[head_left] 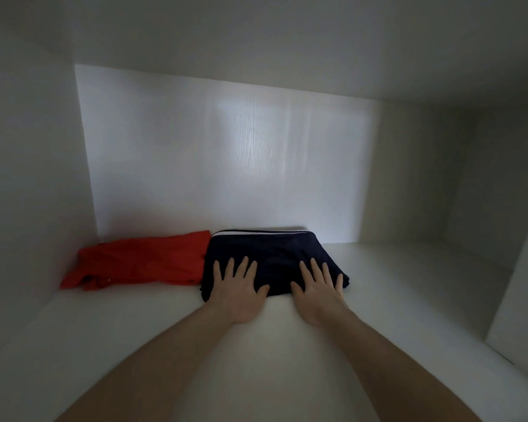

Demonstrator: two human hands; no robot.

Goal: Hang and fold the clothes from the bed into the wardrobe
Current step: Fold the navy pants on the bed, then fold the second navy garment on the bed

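Folded navy garment [267,254] with a thin white stripe along its far edge, lying flat on the white wardrobe shelf [393,284], near the back panel [226,153] and about midway across. Pressed from above by 2 hands: left hand [237,289] flat on the near left part of the fabric, fingers straight and spread; right hand [319,289] flat on the near right part, fingers likewise straight and spread, little finger at the garment's right edge. Hands side by side and apart, a strip of dark cloth showing between the thumbs; nothing gripped or pinched by either. Heels of both palms over the bare shelf just in front of the fold. Just to the left, touching the navy piece, a red garment [137,263], loosely folded and a little rumpled, reaching toward the left side wall [28,178]. Bare forearms stretching in from the bottom edge. Dim light inside, pale glare on the back panel.
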